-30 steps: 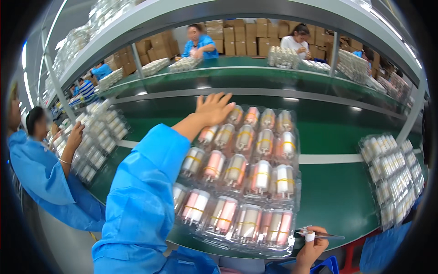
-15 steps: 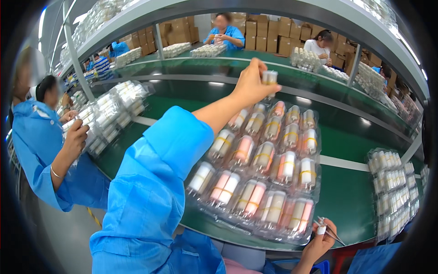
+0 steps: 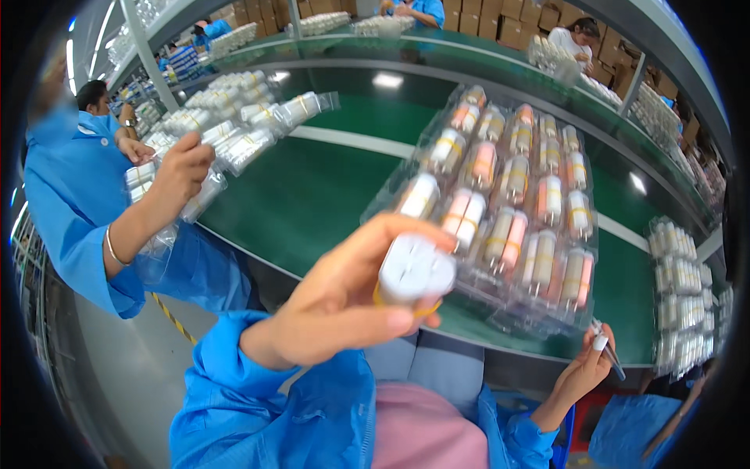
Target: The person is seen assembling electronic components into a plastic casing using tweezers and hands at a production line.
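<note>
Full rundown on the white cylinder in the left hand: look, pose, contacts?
The small white cylindrical piece looks like matte plastic, with its flat round end turned toward the camera and faint grooves across that face. A yellow band rings it just behind the end. It is lifted off the green table, in front of the clear plastic blister tray of similar cylinders. The left hand pinches it, thumb below, fingers above. Its far end is hidden.

Clear blister tray (image 3: 508,203) of yellow-banded tubes lies on green table (image 3: 312,195).

left hand (image 3: 344,301) gripping a white cylinder (image 3: 414,270) near the lens, right hand (image 3: 587,367) pinching a pen-like tool (image 3: 608,353) below the clear tray (image 3: 508,203).
</note>
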`<state>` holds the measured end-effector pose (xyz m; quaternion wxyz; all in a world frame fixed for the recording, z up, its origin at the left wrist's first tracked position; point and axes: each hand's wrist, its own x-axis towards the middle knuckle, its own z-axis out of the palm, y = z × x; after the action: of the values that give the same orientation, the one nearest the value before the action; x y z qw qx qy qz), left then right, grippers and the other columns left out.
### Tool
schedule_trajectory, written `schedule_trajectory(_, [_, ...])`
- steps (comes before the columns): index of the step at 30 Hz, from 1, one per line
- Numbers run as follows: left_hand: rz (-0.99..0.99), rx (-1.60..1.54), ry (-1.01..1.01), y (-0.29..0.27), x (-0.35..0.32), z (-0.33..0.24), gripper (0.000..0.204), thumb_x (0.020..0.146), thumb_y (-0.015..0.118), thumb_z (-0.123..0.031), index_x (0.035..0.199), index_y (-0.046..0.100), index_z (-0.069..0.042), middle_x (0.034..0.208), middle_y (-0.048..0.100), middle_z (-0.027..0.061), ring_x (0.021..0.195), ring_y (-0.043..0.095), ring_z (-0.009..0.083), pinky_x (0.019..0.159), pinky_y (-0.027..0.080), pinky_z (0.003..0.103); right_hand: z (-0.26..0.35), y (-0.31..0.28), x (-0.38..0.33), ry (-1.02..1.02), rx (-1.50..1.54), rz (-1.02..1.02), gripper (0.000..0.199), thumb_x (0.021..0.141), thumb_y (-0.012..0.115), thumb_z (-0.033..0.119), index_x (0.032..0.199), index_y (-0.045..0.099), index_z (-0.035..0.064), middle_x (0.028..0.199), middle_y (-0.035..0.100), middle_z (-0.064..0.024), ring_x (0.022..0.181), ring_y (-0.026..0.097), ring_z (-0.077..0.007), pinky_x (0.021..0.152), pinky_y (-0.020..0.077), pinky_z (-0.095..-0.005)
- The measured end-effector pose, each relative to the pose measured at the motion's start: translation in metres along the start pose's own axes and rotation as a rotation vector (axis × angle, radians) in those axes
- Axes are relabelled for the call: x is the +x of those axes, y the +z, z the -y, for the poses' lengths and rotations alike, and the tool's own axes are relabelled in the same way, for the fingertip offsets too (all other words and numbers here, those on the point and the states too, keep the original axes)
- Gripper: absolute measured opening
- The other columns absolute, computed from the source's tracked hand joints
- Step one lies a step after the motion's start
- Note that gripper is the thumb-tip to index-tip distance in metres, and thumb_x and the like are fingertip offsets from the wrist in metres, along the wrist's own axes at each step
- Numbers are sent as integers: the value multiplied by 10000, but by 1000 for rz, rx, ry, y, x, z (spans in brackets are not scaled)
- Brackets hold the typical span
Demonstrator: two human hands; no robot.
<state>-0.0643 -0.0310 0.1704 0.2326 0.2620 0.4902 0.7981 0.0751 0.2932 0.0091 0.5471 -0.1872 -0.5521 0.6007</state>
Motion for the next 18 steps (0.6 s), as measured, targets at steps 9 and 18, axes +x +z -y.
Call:
schedule_trajectory(9, [102,82,-175,-7,-39,103,444,757,686,15,1165,514,-7,990,530,58,886,529,100,800,447,257,66,20,-41,-163,41,238,299,931,545,160,1093,526,-90,936,638,-204,681,641,-161,604,527,-218])
schedule_trajectory(18, [33,395,94,-1,-40,133,371,704,761,-2,1000,538,-20,836,580,54,722,563,123,650,454,246,74,83,-96,10,62,574,231,841,664,146,935,571,-44,877,605,-162,726,628,-201,651,525,-294])
